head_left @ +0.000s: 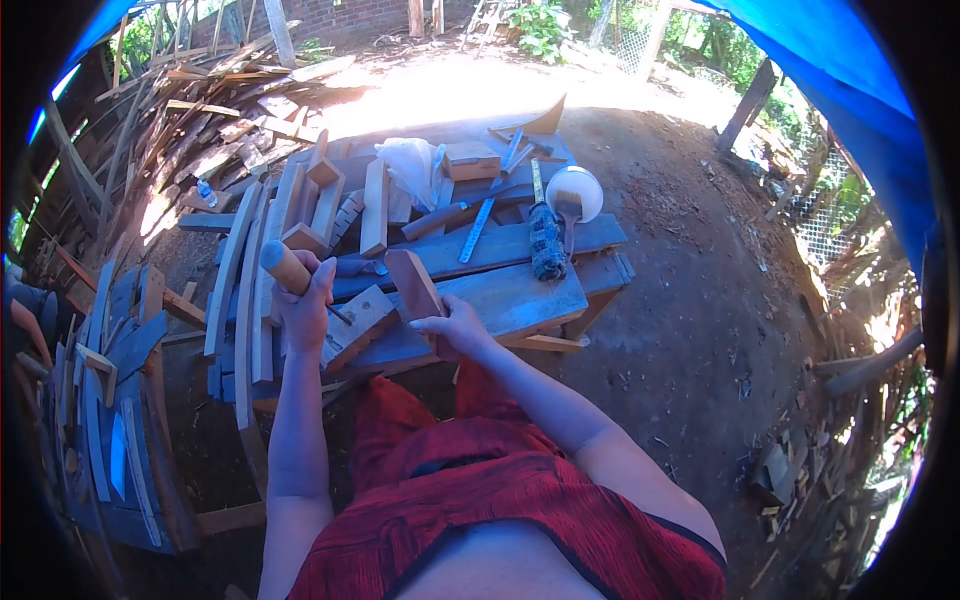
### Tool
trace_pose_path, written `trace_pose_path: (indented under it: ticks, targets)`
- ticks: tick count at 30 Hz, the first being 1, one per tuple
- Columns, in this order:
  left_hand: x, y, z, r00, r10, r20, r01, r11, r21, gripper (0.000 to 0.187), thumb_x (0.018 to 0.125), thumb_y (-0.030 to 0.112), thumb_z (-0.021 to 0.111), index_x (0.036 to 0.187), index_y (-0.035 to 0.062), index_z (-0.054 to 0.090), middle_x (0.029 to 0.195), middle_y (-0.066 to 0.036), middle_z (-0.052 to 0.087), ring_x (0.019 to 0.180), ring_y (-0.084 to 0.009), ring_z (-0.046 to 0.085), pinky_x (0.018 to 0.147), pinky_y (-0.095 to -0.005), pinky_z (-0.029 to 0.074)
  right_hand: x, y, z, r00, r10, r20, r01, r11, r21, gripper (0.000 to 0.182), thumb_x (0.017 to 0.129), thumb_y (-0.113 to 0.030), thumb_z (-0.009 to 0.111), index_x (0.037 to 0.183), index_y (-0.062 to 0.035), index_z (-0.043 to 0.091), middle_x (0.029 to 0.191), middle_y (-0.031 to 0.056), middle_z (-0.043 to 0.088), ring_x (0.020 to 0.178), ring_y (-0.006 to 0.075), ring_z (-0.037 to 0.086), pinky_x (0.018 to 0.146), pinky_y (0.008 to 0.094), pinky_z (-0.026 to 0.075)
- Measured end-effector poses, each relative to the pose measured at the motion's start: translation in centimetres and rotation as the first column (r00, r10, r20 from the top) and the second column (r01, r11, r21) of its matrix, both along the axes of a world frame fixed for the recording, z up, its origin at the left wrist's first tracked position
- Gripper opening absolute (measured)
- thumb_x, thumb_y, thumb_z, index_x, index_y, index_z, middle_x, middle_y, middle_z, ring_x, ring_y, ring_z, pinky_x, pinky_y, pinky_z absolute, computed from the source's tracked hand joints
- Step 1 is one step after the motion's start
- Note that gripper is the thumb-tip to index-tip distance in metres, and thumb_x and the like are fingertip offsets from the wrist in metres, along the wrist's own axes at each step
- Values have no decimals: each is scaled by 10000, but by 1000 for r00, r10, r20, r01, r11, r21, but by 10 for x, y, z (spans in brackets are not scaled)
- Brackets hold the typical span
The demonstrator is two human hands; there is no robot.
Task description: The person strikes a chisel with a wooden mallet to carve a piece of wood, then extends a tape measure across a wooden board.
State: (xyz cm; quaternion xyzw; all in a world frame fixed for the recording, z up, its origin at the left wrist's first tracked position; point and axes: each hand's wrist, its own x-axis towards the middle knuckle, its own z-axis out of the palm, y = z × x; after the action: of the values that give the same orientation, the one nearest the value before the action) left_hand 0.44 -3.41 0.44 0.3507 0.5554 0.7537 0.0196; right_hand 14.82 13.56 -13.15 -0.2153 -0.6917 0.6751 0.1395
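My left hand [307,305] is closed around a tool with a thick round wooden handle [284,266]. A thin metal shaft [340,315] shows below the fist, so it looks like a chisel, though its tip is hard to make out. Closed on the lower end of a reddish-brown wooden block [413,282] is my right hand [455,328]. Between and just below the hands lies a wooden piece with holes [362,322] in its face, on the plank bench [500,305].
Several wooden pieces [375,210] lie on the bench. Beyond them are a plastic bag [408,168], a metal ruler [478,228], a hammer [535,143], a brush [568,212] by a white round container [583,185], and a dark fuzzy roller [545,245]. Another person's arm [30,330] shows far left.
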Motion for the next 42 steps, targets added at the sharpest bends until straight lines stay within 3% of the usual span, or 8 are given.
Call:
trace_pose_path:
  ticks: [17,20,23,37,39,42]
  targets:
    - [6,5,5,1000,16,-25,-17,998,-52,181,803,61,697,781,90,520,661,44,496,507,-8,451,453,-168,344,1,-1,2,1000,-4,4,4,1000,-16,695,641,-419,794,1059,83,554,962,166,633,866,215,628,778,335,493]
    - [3,5,0,996,14,-90,-24,994,-110,169,827,53,663,836,92,499,650,33,478,486,-27,436,439,-174,335,1,-1,1,1000,-3,6,3,1000,-8,693,641,-422,792,1053,82,554,958,166,633,860,215,627,773,337,493]
    - [7,7,4,997,7,-74,-12,997,-74,179,807,61,696,774,85,522,642,50,495,510,-8,448,455,-175,340,-1,1,-3,1000,-1,4,1,1000,-6,696,640,-429,790,1049,81,554,955,167,633,856,217,626,771,340,493]
    - [2,7,4,999,-24,-29,22,997,-78,170,819,65,678,809,90,511,640,39,485,496,-17,439,443,-169,332,1,1,6,1000,-2,-2,2,1000,-14,696,628,-427,795,1046,76,560,962,168,632,870,218,623,777,339,491]
    - [1,6,6,999,-19,-29,16,996,-89,165,827,72,661,825,97,498,621,35,473,484,-27,432,436,-169,326,4,6,25,993,-44,111,4,942,336,663,614,-425,803,990,65,562,927,151,634,846,212,618,755,337,490]
    - [-4,5,5,998,-41,-37,37,995,-98,173,818,69,667,819,98,496,624,37,473,475,-26,426,429,-169,322,9,10,84,994,-107,-10,102,912,397,604,596,-403,821,901,41,547,864,117,620,794,198,607,712,329,486]
